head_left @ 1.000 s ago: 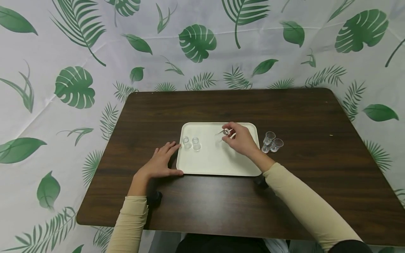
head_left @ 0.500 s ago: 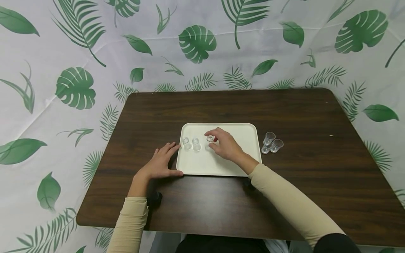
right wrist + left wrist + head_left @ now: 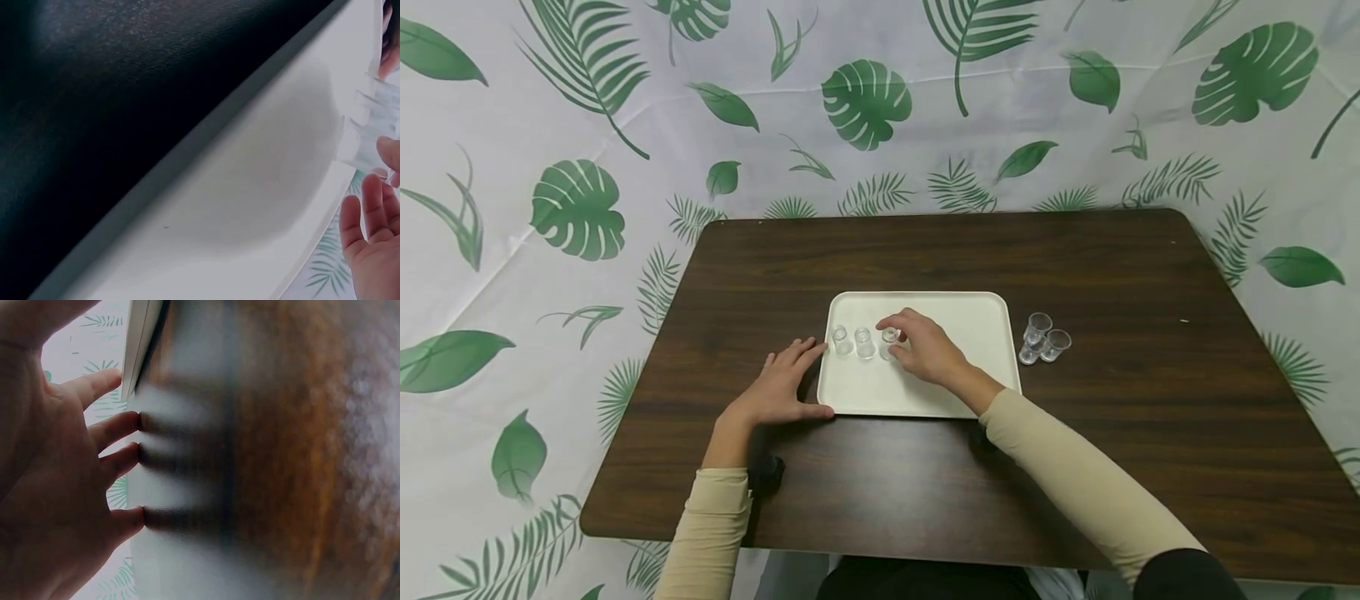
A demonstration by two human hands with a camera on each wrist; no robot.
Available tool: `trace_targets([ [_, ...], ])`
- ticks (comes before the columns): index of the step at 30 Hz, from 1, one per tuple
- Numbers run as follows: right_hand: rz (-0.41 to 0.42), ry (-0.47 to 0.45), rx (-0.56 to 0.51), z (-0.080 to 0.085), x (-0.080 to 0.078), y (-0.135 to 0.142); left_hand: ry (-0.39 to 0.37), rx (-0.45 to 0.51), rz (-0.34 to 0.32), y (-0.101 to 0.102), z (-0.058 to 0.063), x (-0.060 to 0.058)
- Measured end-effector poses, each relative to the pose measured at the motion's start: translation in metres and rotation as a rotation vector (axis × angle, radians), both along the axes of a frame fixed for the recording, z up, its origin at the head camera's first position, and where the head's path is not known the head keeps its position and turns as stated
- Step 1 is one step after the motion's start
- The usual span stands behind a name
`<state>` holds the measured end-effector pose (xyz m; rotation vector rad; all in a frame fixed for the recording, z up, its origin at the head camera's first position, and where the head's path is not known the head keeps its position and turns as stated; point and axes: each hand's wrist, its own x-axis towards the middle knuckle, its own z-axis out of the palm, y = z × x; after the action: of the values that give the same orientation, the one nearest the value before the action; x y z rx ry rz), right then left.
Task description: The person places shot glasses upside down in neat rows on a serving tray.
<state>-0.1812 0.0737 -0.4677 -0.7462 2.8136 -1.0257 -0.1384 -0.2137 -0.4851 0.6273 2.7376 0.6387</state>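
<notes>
Two cups (image 3: 865, 344) stand on the tray (image 3: 880, 393), and just beside them I see, from afar, the right hand (image 3: 925, 350) pinching a third cup (image 3: 889, 334) between thumb and fingers. The left hand (image 3: 781, 389), fingers spread, touches the tray's left edge. Other cups (image 3: 1056, 343) stand on the table (image 3: 1150, 400), at right.

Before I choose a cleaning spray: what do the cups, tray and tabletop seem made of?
Cups: glossy plastic or glass, see-through with glints.
Tray: smooth, likely plastic, evenly coloured with rounded corners.
Tabletop: satiny wood or laminate, by its streaky grain.
</notes>
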Motion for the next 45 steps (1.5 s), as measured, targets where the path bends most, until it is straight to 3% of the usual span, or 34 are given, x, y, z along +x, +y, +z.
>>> trace_targets([
  [13, 0.011, -0.001, 0.01, -0.001, 0.002, 0.0, 0.003, 0.009, -0.001, -0.001, 0.0, 0.001],
  [30, -0.004, -0.066, 0.035, 0.006, 0.006, 0.004, 0.003, 0.004, -0.004, -0.001, 0.0, 0.001],
  [45, -0.017, -0.005, -0.177, 0.03, 0.014, 0.042, 0.008, 0.01, -0.006, -0.001, 0.0, 0.001],
])
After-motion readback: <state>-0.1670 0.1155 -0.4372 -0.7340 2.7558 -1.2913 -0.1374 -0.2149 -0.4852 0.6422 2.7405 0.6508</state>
